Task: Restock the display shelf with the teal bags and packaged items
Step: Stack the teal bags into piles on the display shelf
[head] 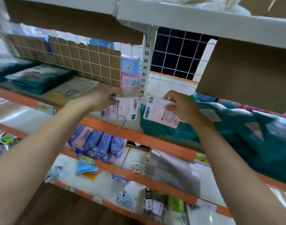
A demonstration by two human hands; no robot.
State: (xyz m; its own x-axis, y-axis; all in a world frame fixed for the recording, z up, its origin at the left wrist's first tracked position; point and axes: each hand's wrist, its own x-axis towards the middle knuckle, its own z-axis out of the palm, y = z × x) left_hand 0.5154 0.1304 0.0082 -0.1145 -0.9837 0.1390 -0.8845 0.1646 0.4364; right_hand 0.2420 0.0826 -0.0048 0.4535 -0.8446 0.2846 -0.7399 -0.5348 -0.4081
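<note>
Fingers (113, 93) of the left hand (98, 99) pinch the far edge of a pale pink packet (121, 111), held over the middle shelf (105, 123) just near of the upright post (145, 62). The right hand (181, 108) pinches a second pink packet (160, 115), which seems to rest on the left end of the teal bags (244, 140) heaped on the shelf's right side.

No legible print on the packets (121, 109)
</note>
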